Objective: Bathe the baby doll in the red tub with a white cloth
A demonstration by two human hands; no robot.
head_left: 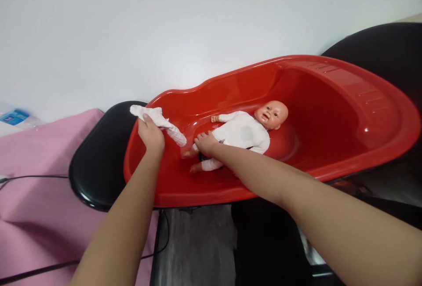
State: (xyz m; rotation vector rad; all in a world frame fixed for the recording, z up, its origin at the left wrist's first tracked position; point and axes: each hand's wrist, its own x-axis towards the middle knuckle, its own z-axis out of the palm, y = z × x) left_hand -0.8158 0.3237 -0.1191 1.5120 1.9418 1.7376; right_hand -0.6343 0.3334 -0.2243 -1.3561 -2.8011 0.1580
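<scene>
A baby doll (245,133) in a white suit lies on its back inside a red plastic baby tub (346,101), head toward the right. My right hand (206,142) rests closed on the doll's hip and upper legs. My left hand (150,135) grips a white cloth (161,121) at the tub's left rim; the cloth's tail hangs into the tub near the doll's feet.
The tub rests across two black stools, one at the left (99,163) and one at the upper right (379,53). A pink cloth (36,180) with black cables covers the surface at left. A white wall fills the background. Grey floor shows below.
</scene>
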